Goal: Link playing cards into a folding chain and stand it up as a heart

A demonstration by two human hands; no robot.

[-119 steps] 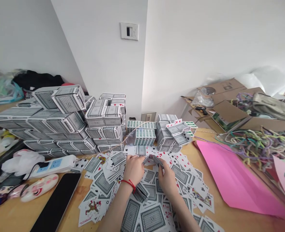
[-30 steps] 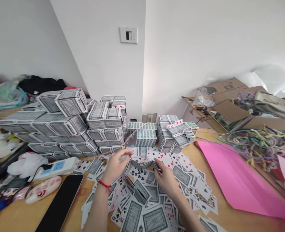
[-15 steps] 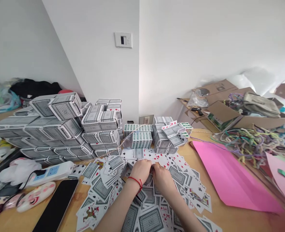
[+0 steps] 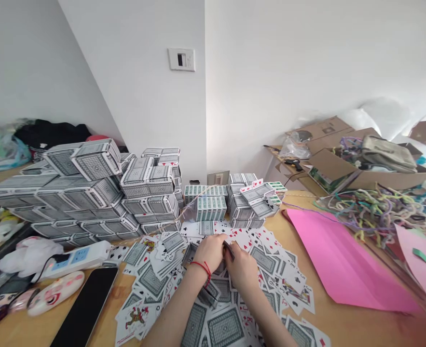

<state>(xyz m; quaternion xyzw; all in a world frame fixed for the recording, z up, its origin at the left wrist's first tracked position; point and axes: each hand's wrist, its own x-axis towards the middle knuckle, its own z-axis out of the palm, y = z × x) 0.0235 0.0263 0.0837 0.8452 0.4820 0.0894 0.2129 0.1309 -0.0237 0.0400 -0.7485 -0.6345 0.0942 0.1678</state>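
Observation:
My left hand (image 4: 209,254), with a red string at the wrist, and my right hand (image 4: 242,267) meet over the spread of cards. Between them a playing card (image 4: 228,249) stands nearly edge-on, dark in shadow, pinched by the right thumb and fingers. The left fingers close against its far side; their tips are hidden. Under my left wrist is a partly built box of folded cards (image 4: 211,293), mostly covered by the hand. Loose playing cards (image 4: 226,327) lie face up and face down all around, with a joker (image 4: 136,315) at the left.
Stacked card blocks (image 4: 97,161) rise at the left back. Green-striped card packs (image 4: 211,208) and another block stack (image 4: 247,205) stand behind the hands. A phone (image 4: 84,308) and power strip (image 4: 77,260) lie left. Pink paper (image 4: 343,265) and tangled yarn (image 4: 386,212) are at right.
My hands have come slightly apart at the fingertips, and the right has turned and dropped a little. The card's dark edge now shows between them. The view has shifted slightly.

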